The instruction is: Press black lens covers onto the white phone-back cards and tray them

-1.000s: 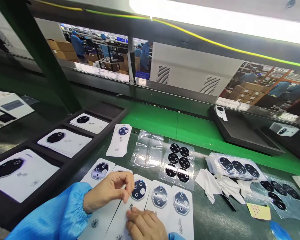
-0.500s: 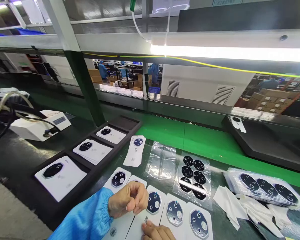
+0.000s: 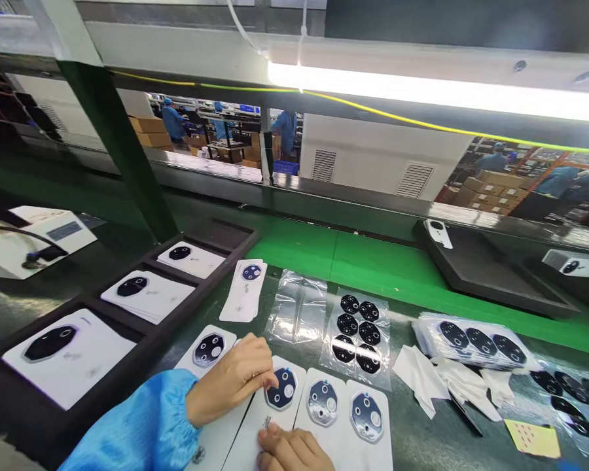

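Several white phone back panels lie in a row, each with a dark blue octagonal camera plate. My left hand (image 3: 238,378), in a blue sleeve, has its fingers curled in. Its thumb and fingertips are at the left edge of one camera plate (image 3: 282,390); whatever they pinch is hidden. Low in the view, my right hand (image 3: 297,450) rests with its fingers on the white panel under that plate. Two more panels with camera plates, one nearer (image 3: 322,402) and one farther right (image 3: 366,417), carry small blue tabs at the top.
Left stands a black compartment tray (image 3: 154,320) with stacked panels. Beyond the row lie another panel stack (image 3: 245,291), clear film (image 3: 298,307) and a sheet of black octagonal stickers (image 3: 358,333). Rightward are bagged stickers (image 3: 478,343), white cloths (image 3: 419,379), a yellow note (image 3: 533,438) and a black tray (image 3: 500,271).
The view has turned rightward. My left hand has rolled over, now back up, with its fingertips against the camera plate's left edge. My right hand stays on the panel.
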`<move>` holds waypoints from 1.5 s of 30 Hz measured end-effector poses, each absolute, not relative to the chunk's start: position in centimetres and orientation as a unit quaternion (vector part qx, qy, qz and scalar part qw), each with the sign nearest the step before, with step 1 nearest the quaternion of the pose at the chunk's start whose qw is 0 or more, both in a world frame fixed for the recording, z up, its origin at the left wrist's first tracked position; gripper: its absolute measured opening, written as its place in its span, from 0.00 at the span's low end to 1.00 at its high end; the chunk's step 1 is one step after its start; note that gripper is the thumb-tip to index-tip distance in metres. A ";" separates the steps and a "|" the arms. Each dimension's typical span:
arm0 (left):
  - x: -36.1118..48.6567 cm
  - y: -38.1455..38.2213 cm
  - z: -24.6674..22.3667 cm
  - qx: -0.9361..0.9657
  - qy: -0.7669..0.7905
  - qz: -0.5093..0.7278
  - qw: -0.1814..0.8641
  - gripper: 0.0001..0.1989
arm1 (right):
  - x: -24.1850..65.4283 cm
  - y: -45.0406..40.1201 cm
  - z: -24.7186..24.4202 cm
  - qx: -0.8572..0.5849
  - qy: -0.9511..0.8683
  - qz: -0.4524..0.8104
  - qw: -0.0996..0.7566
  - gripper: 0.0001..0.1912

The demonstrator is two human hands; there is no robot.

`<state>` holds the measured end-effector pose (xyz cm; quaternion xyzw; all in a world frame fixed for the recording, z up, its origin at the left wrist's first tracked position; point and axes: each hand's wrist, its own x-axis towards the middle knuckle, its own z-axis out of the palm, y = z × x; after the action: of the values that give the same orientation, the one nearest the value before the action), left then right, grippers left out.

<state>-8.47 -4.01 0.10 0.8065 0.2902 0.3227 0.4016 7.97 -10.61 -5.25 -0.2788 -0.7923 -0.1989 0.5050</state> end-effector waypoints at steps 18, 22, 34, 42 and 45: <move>-6.7 -6.2 -2.6 0.895 0.291 0.338 -0.015 0.17 | 7.6 -10.6 -5.2 -0.294 -0.776 -0.190 0.525 0.25; -6.1 -6.4 -1.2 0.904 0.279 0.319 -0.052 0.19 | 7.9 -10.7 -5.2 -0.292 -0.792 -0.181 0.506 0.24; -6.0 -2.8 -1.0 0.878 0.342 0.229 0.243 0.11 | 8.1 -11.1 -5.6 -0.290 -0.807 -0.164 0.487 0.22; -5.1 -0.2 -1.0 0.895 0.298 0.157 0.293 0.13 | 8.2 -11.2 -5.6 -0.286 -0.815 -0.153 0.480 0.23; -5.3 -0.3 -0.2 0.899 0.293 0.148 0.290 0.12 | 8.5 -11.4 -6.1 -0.285 -0.837 -0.148 0.443 0.20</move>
<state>-5.26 -0.28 -0.22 0.8990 0.2926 0.1480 0.2902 8.47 -11.43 -6.12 -0.2848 -0.8369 -0.1483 0.4433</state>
